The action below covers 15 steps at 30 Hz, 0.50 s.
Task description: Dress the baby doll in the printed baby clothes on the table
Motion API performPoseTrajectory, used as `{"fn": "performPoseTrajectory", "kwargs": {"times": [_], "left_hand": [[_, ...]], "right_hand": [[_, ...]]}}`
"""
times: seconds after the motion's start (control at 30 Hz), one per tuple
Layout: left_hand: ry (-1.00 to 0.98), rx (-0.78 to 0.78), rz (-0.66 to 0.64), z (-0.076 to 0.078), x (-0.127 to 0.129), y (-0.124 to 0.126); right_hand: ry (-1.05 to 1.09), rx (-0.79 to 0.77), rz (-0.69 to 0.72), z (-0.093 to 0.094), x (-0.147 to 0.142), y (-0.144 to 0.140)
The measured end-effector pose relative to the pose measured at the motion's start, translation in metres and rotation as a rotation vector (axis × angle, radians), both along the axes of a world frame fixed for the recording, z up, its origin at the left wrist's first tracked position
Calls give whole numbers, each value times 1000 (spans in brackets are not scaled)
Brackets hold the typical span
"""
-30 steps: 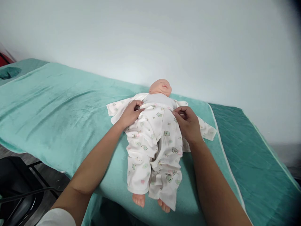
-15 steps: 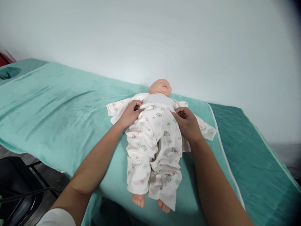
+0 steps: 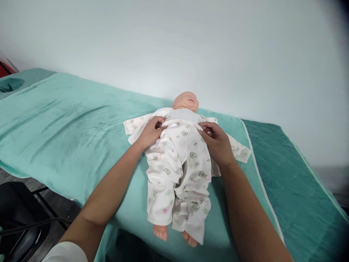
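Left hand (image 3: 151, 133) and right hand (image 3: 216, 143) each seem to pinch the printed trousers' waistband (image 3: 180, 125) on the doll (image 3: 185, 102); draw both sides level, without bunching.

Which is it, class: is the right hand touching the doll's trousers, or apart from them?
Touching. The head view shows the right hand lying on the trousers at the doll's waist, its fingers pinching the waistband.

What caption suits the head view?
Both hands, left and right, grip the doll's printed trousers on a green blanket.
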State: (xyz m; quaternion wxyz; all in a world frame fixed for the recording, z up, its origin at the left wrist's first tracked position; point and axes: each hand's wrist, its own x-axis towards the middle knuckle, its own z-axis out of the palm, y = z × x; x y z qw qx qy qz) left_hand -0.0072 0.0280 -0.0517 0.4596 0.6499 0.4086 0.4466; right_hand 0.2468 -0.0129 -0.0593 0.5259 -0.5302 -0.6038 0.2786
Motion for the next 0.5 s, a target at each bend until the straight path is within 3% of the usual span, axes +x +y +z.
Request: {"fn": "performPoseTrajectory", "kwargs": {"times": [0.5], "left_hand": [[3,-5,12,0,1,0]], "right_hand": [[93,-154,73,-1,5,1]]}}
